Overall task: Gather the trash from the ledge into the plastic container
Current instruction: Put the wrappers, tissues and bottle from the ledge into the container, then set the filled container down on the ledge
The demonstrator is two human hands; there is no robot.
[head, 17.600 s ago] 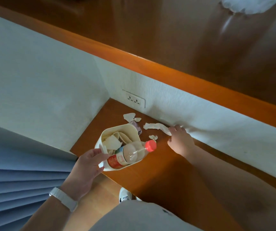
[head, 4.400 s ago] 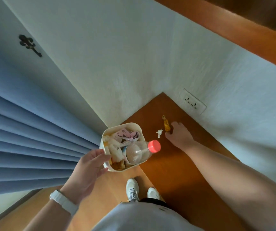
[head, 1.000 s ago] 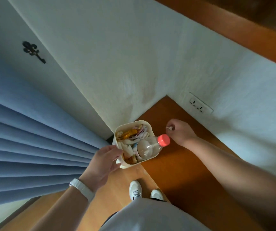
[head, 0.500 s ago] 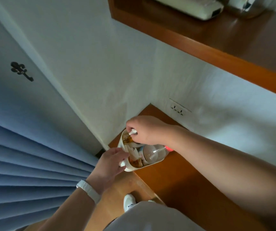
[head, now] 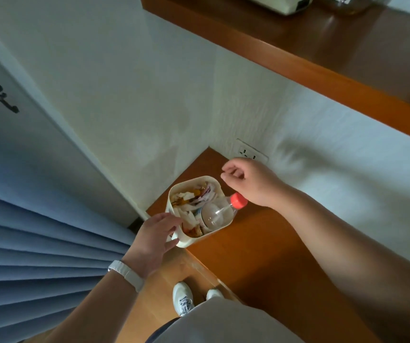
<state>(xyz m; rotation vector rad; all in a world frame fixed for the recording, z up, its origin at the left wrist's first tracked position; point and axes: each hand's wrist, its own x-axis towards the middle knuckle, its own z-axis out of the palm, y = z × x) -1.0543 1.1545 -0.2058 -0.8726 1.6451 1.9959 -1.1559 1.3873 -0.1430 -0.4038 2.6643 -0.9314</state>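
Observation:
My left hand [head: 155, 236] grips the near rim of a cream plastic container [head: 217, 186], holding it at the corner end of the brown wooden ledge [head: 255, 243]. The container is packed with crumpled paper, wrappers [head: 199, 196] and a clear plastic bottle [head: 215, 215] whose red cap [head: 238, 201] pokes out over the rim. My right hand [head: 247, 180] hovers just right of the container, above the ledge, fingers loosely curled with nothing visible in them. The visible stretch of ledge shows no loose scraps.
White walls meet behind the ledge, with a wall socket [head: 252, 153] just beyond my right hand. A higher wooden shelf [head: 298, 68] runs overhead at upper right. Blue curtain folds [head: 38, 243] hang at left. My white shoes [head: 184, 300] stand on the wood floor below.
My right hand carried a small white scrap over the container, let it go, and has pulled back to the right with nothing in it. The left hand still holds the container.

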